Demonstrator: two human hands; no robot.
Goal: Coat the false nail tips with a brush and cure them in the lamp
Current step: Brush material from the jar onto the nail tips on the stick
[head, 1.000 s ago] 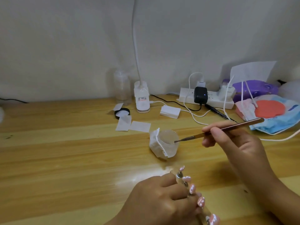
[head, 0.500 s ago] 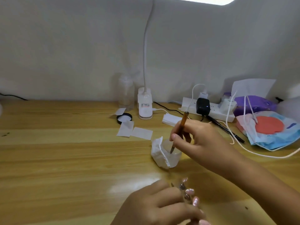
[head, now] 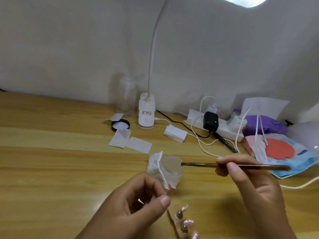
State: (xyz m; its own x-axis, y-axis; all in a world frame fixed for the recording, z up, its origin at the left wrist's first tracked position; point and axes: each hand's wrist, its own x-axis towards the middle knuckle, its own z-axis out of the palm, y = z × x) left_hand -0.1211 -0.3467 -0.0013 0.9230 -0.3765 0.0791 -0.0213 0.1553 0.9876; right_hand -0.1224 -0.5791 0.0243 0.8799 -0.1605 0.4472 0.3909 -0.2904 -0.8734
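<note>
Brush, upright before, now lies level, tip at cup rim, pinched by the right hand. Left hand grips nail-tip holder.

brown brush level, pink nail tips below

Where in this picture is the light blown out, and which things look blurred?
Head view: the lamp head at the top edge is blown out white; the brush in the right hand smears slightly; the nail tips at bottom look soft.
</note>
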